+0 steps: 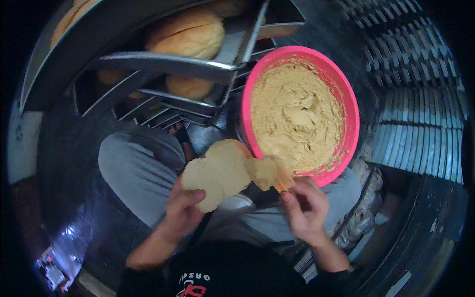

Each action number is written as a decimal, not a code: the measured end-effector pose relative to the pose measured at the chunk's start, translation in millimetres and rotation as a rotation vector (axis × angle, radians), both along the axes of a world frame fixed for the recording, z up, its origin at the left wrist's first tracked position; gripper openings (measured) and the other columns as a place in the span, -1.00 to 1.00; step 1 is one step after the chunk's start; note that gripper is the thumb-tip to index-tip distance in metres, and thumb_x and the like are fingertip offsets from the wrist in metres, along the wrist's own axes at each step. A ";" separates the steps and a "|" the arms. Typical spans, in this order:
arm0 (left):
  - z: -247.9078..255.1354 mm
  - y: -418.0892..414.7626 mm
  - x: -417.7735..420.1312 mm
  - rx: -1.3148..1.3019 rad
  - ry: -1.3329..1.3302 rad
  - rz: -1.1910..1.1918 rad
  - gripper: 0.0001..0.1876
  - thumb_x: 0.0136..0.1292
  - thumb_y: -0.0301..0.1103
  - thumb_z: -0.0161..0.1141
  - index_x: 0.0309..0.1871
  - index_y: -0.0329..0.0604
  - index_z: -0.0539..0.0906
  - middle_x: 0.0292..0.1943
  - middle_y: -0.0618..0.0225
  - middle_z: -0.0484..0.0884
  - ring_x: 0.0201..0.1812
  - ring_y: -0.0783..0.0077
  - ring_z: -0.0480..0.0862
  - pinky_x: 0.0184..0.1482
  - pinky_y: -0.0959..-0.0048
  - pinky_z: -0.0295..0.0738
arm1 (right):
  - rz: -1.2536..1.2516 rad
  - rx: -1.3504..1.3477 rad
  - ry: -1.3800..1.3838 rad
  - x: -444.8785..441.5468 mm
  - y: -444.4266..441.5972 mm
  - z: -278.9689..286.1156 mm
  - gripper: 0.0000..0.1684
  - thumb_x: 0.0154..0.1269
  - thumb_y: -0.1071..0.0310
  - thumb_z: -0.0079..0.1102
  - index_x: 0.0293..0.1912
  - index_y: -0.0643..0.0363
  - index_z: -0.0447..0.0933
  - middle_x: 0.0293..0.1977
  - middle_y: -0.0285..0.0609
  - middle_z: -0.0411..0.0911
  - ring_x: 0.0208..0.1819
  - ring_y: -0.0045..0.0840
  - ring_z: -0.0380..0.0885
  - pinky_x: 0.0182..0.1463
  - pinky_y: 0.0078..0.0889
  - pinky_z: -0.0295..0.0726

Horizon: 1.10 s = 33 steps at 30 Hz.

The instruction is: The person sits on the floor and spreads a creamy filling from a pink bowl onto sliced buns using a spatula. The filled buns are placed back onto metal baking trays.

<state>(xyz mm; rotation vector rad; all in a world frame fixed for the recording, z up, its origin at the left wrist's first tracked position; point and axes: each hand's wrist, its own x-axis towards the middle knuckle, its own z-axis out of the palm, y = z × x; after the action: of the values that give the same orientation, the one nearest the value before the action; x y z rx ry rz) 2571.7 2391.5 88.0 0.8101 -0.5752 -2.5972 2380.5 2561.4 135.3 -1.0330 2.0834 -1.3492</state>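
Observation:
My left hand (pixel 185 208) grips a piece of bread (pixel 217 174), its pale inner face up and a strip of brown crust showing at the far edge. The thumb lies over the near side of that face. In my right hand (pixel 306 209) is an orange scraper (pixel 285 180), its blade loaded with tan cream (pixel 264 172). The blade's left end meets or overlaps the bread's right edge; actual contact is unclear. Just beyond my right hand stands a pink tub (pixel 249 104), holding a large mass of the same cream (pixel 297 107), swirled and uneven.
Stacked metal trays (pixel 167 65) rise ahead on the left, with large split loaves (pixel 189 35) on them. My crossed legs (pixel 137 174) lie below my hands. At right are rows of slatted racks or stacked trays (pixel 415 148) and clear plastic bags (pixel 365 200).

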 end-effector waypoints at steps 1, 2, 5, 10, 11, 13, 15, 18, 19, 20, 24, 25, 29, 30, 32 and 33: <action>3.7 3.6 0.3 0.001 0.007 0.012 -0.26 0.13 -0.37 0.17 0.44 -0.29 0.27 0.30 0.09 0.48 0.35 0.10 0.49 0.41 0.17 0.35 | 0.008 -0.066 0.254 8.9 -4.0 -4.8 -0.82 0.31 0.58 0.25 -0.09 0.30 0.64 -0.28 -0.09 0.63 -0.38 -0.49 0.59 -0.29 -0.54 0.56; 7.8 7.5 0.5 0.001 0.013 0.022 -0.26 0.14 -0.38 0.16 0.44 -0.29 0.27 0.30 0.09 0.48 0.35 0.10 0.48 0.41 0.17 0.34 | -0.009 -0.135 0.384 17.3 -8.2 -15.4 -0.68 0.16 0.65 0.29 -0.05 0.27 0.67 -0.19 -0.03 0.63 -0.30 -0.35 0.60 -0.25 -0.48 0.59; 18.2 19.4 -2.7 -0.030 0.076 0.059 -0.26 0.13 -0.39 0.16 0.44 -0.30 0.27 0.31 0.08 0.47 0.36 0.10 0.48 0.42 0.17 0.32 | 0.026 -0.074 0.628 35.2 -8.9 -36.5 -0.49 0.00 0.69 0.28 0.02 0.21 0.68 -0.13 -0.07 0.62 -0.21 -0.29 0.59 -0.18 -0.39 0.60; 17.3 19.9 9.5 -0.060 0.050 0.137 -0.25 0.10 -0.38 0.15 0.44 -0.30 0.27 0.31 0.07 0.47 0.38 0.09 0.46 0.43 0.15 0.32 | 0.190 0.064 0.729 34.1 8.2 -11.4 -0.34 -0.17 0.70 0.20 0.04 0.15 0.69 -0.12 -0.13 0.60 -0.17 -0.25 0.57 -0.15 -0.27 0.58; 18.2 13.4 13.6 -0.060 0.062 0.146 -0.24 0.09 -0.37 0.14 0.44 -0.30 0.27 0.31 0.07 0.47 0.38 0.09 0.46 0.43 0.14 0.32 | 0.223 0.090 0.739 30.1 14.4 -4.8 -0.35 -0.17 0.70 0.20 0.03 0.15 0.69 -0.12 -0.13 0.60 -0.18 -0.25 0.57 -0.16 -0.27 0.58; 20.3 3.1 19.0 -0.052 0.089 0.154 -0.24 0.08 -0.36 0.14 0.44 -0.30 0.28 0.31 0.06 0.46 0.38 0.08 0.45 0.42 0.13 0.33 | 0.224 0.129 0.706 20.2 26.1 3.1 -0.43 -0.13 0.69 0.19 -0.01 0.18 0.69 -0.13 -0.11 0.60 -0.19 -0.22 0.58 -0.17 -0.26 0.58; 24.5 -4.4 24.8 -0.035 0.109 0.150 -0.24 0.07 -0.35 0.13 0.44 -0.30 0.29 0.32 0.05 0.46 0.38 0.08 0.45 0.42 0.12 0.34 | 0.161 0.155 0.604 13.0 37.4 7.5 -0.54 -0.04 0.69 0.18 -0.08 0.21 0.69 -0.15 -0.08 0.59 -0.20 -0.16 0.60 -0.17 -0.25 0.58; 24.9 -12.2 34.0 0.058 0.209 0.002 -0.23 0.07 -0.35 0.14 0.44 -0.29 0.29 0.35 0.03 0.43 0.40 0.08 0.44 0.41 0.13 0.35 | -0.094 0.064 -0.232 17.9 35.0 -11.8 -0.79 0.40 0.56 0.10 0.00 0.25 0.53 -0.07 -0.04 0.62 -0.09 -0.26 0.65 -0.06 -0.23 0.68; 23.4 -13.4 32.9 0.054 0.224 -0.072 -0.23 0.08 -0.32 0.14 0.44 -0.29 0.29 0.36 0.03 0.42 0.40 0.08 0.43 0.41 0.13 0.35 | -0.173 0.000 -0.558 22.8 30.4 -21.1 -0.81 0.47 0.51 0.07 0.04 0.25 0.49 -0.03 -0.03 0.62 -0.06 -0.29 0.66 -0.03 -0.23 0.70; 21.3 -14.3 28.6 0.054 0.243 -0.154 -0.24 0.10 -0.29 0.15 0.44 -0.29 0.29 0.37 0.03 0.41 0.41 0.08 0.42 0.41 0.13 0.34 | -0.081 -0.135 -0.713 25.5 27.9 -36.7 -0.75 0.55 0.37 0.01 0.13 0.18 0.36 0.13 0.05 0.55 -0.08 -0.37 0.70 -0.06 -0.27 0.78; 35.1 -14.8 13.1 -0.050 0.081 -0.209 -0.18 0.14 -0.25 0.30 0.47 -0.30 0.25 0.36 0.07 0.41 0.42 0.18 0.40 0.41 0.20 0.34 | -0.086 -0.448 -1.014 51.7 -2.3 -42.1 -0.73 0.55 0.33 0.02 0.16 0.15 0.35 0.40 0.16 0.22 0.23 -0.21 0.56 -0.01 -0.18 0.77; 36.9 -11.4 9.7 -0.229 -0.001 -0.203 -0.11 0.07 -0.24 0.36 0.48 -0.29 0.23 0.34 0.10 0.42 0.40 0.21 0.42 0.41 0.23 0.33 | -0.076 -0.483 -0.994 56.9 -6.0 -37.4 -0.73 0.55 0.33 0.03 0.15 0.15 0.35 0.40 0.16 0.21 0.24 -0.15 0.54 0.02 -0.13 0.77; 37.6 -6.8 6.4 -0.786 -0.212 -0.266 0.10 -0.16 -0.33 0.60 0.49 -0.27 0.20 0.28 0.20 0.44 0.34 0.34 0.44 0.40 0.32 0.29 | -0.011 -0.548 -0.961 79.7 -13.3 -18.7 -0.74 0.53 0.34 0.05 0.12 0.18 0.36 0.39 0.17 0.17 0.26 0.07 0.50 0.08 0.04 0.76; 45.6 -6.2 3.8 -0.826 -0.211 -0.288 0.10 -0.16 -0.32 0.61 0.49 -0.28 0.20 0.28 0.20 0.44 0.34 0.33 0.44 0.40 0.32 0.29 | 0.018 -0.549 -0.965 82.4 -13.1 -14.9 -0.74 0.53 0.35 0.06 0.11 0.19 0.36 0.38 0.17 0.17 0.26 0.12 0.49 0.09 0.09 0.76; 72.4 -15.8 1.7 -1.014 -0.199 -0.276 0.02 -0.12 -0.30 0.61 0.43 -0.30 0.26 0.27 0.13 0.44 0.33 0.35 0.44 0.38 0.34 0.30 | 0.134 -0.515 -1.027 73.3 -12.6 5.9 -0.54 0.54 0.27 0.05 0.28 0.24 0.24 0.35 0.16 0.24 0.28 0.06 0.48 0.10 0.04 0.73; 94.0 -27.3 -2.2 -1.090 -0.167 -0.239 0.02 -0.14 -0.27 0.61 0.42 -0.29 0.28 0.27 0.14 0.44 0.33 0.34 0.44 0.38 0.35 0.30 | 0.162 -0.537 -1.033 65.9 -12.3 7.9 -0.48 0.54 0.24 0.06 0.32 0.26 0.21 0.33 0.15 0.27 0.27 0.05 0.49 0.10 0.03 0.73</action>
<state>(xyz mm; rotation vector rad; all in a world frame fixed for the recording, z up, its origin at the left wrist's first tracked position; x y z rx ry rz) 2569.5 2364.3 182.0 0.5631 -1.9599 -1.8903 2446.3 2549.1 143.2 -0.4553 0.8875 -1.8480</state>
